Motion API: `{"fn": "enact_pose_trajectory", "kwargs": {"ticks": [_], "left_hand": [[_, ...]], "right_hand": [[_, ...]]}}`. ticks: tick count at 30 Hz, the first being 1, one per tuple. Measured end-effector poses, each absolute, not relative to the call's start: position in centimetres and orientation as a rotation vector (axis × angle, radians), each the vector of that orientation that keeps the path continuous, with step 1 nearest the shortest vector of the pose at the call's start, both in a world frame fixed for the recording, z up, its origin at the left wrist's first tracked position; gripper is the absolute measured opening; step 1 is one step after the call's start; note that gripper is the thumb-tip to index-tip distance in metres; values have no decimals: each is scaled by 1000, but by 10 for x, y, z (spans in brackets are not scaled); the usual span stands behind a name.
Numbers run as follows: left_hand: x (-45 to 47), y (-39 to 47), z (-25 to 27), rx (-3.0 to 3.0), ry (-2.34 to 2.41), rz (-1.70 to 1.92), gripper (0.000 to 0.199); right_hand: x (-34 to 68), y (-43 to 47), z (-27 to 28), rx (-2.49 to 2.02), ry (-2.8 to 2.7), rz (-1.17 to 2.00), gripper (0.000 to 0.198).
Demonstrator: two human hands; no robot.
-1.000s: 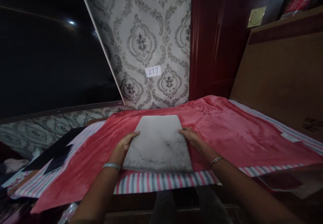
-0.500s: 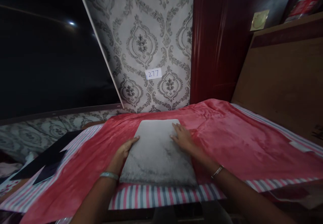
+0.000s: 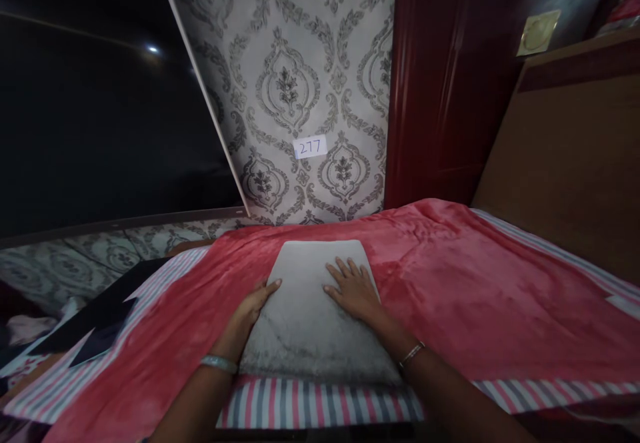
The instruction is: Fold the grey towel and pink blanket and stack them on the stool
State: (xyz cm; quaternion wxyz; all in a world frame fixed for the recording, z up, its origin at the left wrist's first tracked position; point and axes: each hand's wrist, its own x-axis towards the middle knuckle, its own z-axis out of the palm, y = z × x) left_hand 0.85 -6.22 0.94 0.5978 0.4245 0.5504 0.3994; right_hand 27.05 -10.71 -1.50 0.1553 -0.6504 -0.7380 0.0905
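Observation:
A flat, grey, plush-looking rectangular pad [image 3: 310, 336] lies in front of me on a red blanket [image 3: 450, 283]. At its left edge is my left hand [image 3: 254, 302], thumb on top and the other fingers mostly hidden around the side. My right hand [image 3: 354, 290] rests flat on the pad's right half with its fingers spread. The surface shows darker, ruffled nap toward the near edge. Whether the pad is folded cloth or a cushion I cannot tell.
A striped sheet [image 3: 300, 404] shows under the blanket at the front. On the left are a large dark screen [image 3: 110, 110] and dark flat items [image 3: 107, 333]. A cardboard box [image 3: 570, 156] stands right, and a card reading 277 [image 3: 310, 146] is on the wallpaper.
My right hand has slid inward and nearer to me over the pad, its fingers now more spread. My left hand stays at the left edge. The view has shifted slightly.

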Motion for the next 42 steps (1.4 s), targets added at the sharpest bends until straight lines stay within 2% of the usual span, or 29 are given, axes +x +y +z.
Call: {"fn": "enact_pose_trajectory", "kwargs": {"ticks": [6,11,13,16,18,20,23,30,42], "left_hand": [[9,-64,12,949,1322,944,41],[13,-64,20,949,1505,961,49],[17,-70,26,1098,1610,1009,50],[30,-95,33,1665,1673,1114,50],[44,-122,31,2105,1572,1013,46],[58,-150,24,2407,1445,744,43],[77,-184,7,2608,1412,418,53],[85,-197,-27,2841,1437,506,67],[82,-197,-38,2907,1433,530,76]], "right_hand": [[270,-108,-16,-1849,-2104,292,67],[271,-108,-15,-1828,-2089,294,67],[271,-109,-15,-1829,-2086,297,67],[271,-109,-14,-1823,-2095,310,67],[272,-107,-12,-1820,-2110,337,68],[275,-103,-10,-1809,-2144,377,67],[283,-92,-6,-1767,-2232,402,65],[304,-59,-9,-1736,-2296,341,64],[321,-20,-21,-1873,-2197,271,61]]}}
